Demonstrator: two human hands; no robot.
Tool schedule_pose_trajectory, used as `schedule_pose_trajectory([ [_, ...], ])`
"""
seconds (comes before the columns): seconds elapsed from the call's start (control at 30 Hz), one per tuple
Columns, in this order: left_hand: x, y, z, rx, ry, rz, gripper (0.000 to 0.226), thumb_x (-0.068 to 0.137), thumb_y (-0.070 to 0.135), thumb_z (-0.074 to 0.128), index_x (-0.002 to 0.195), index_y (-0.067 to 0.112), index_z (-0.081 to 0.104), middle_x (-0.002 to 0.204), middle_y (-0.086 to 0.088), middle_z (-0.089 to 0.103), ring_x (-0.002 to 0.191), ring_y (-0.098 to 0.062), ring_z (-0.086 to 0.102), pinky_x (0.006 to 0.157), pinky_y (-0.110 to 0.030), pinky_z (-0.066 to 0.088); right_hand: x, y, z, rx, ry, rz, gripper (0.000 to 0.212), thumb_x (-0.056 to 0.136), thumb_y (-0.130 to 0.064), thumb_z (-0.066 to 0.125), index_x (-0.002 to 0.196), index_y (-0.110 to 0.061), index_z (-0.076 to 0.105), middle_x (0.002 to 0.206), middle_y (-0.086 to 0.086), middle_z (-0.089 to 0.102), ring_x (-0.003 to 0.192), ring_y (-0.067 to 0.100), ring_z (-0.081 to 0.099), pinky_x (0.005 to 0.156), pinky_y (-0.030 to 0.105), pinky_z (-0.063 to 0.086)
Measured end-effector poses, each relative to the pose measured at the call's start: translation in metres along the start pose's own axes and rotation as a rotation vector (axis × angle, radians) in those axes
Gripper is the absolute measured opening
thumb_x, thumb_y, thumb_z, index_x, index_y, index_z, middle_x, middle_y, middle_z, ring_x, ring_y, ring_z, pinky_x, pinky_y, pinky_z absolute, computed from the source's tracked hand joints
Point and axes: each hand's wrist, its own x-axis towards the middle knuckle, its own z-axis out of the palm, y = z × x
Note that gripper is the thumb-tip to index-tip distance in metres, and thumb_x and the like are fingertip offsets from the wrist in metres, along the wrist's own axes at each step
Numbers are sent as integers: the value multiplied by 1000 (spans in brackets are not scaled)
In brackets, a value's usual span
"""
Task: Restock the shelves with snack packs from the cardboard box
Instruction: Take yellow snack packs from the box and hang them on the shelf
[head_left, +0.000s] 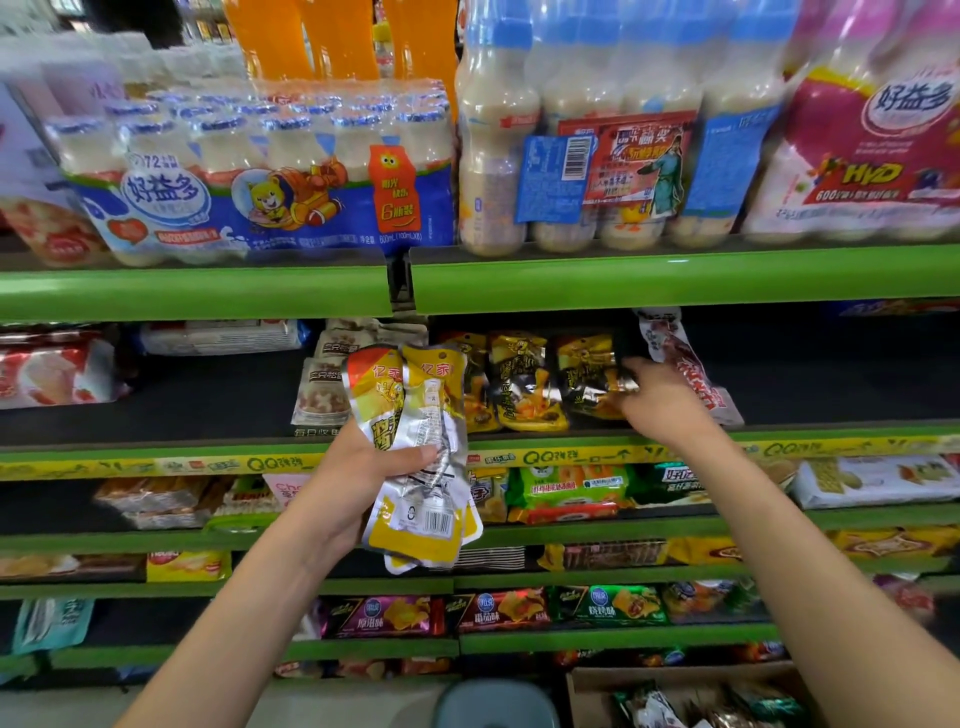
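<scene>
My left hand (358, 467) grips a bunch of yellow and silver snack packs (421, 457), held upright in front of the second shelf. My right hand (657, 400) reaches onto that shelf (779, 434) and holds a black and yellow snack pack (589, 384) at the right end of a row of the same packs (522, 384). The cardboard box (691, 696) sits on the floor at the bottom right with several packs inside.
Drink bottle multipacks (270, 171) fill the top shelf. A red and white pack (685, 364) leans right of my right hand. Beige nut packs (324, 389) stand left of the yellow row. Lower shelves hold biscuit and chip packs (571, 488). A grey stool top (496, 704) shows below.
</scene>
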Motion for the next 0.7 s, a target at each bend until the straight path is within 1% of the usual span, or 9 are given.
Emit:
schedule_pose_trajectory([
  [0.1,-1,-1,-1,-22,17,-16,50,83,-3,72,126,20,63,116,-1,76,107,-22,72,97,-45,52,0,-5,0,-127,86,-74,55,96,-22,60,148,-14,44,146,17,49,127,37,51,105,40,45],
  [0.2,-1,-1,-1,-27,6,-23,50,83,-4,72,127,19,62,117,-3,75,108,-24,72,95,-45,52,0,-16,2,-212,92,-160,53,100,-34,53,150,-21,43,157,12,37,141,38,34,116,43,32],
  [0.3,-1,-1,0,-21,2,-20,49,83,-3,72,126,20,63,116,-1,76,107,-23,72,91,-41,53,3,-22,7,-268,-67,-220,57,101,-51,45,153,-30,37,164,3,27,148,32,26,117,41,26],
  [0.37,-1,0,-1,-23,0,-23,47,83,-3,72,124,21,64,115,-2,76,106,-22,73,89,-39,56,6,-20,13,-222,-202,-188,64,99,-60,43,156,-31,31,167,1,17,152,27,20,119,38,23],
  [0.43,-1,0,-2,-32,6,-30,45,83,-3,71,120,21,65,113,-3,77,104,-23,74,89,-42,57,10,-16,16,-204,-226,-163,69,98,-61,45,157,-31,27,168,2,14,153,27,20,118,36,24],
  [0.5,-1,-1,-4,-44,17,-38,44,83,-4,71,120,20,66,113,-5,77,104,-25,74,92,-45,54,14,-13,16,-216,-216,-145,72,97,-62,46,157,-31,24,167,6,18,151,30,25,117,38,27],
  [0.53,-2,-1,-4,-45,18,-40,45,83,-5,71,120,20,65,113,-5,76,104,-26,73,92,-46,54,16,-13,16,-229,-224,-145,74,96,-64,46,157,-31,22,167,7,17,151,32,25,118,40,25],
  [0.6,-2,-2,-4,-38,21,-38,46,83,-5,72,121,20,65,113,-4,77,104,-24,74,90,-44,55,19,-12,15,-238,-248,-159,77,94,-68,44,158,-34,18,167,7,14,152,32,21,121,43,19],
  [0.7,-3,-3,-3,-45,19,-41,46,82,-5,71,121,20,65,111,-4,77,101,-24,74,86,-42,58,24,-13,12,-178,-276,-171,84,89,-71,51,157,-38,14,168,5,9,151,32,23,118,42,25],
])
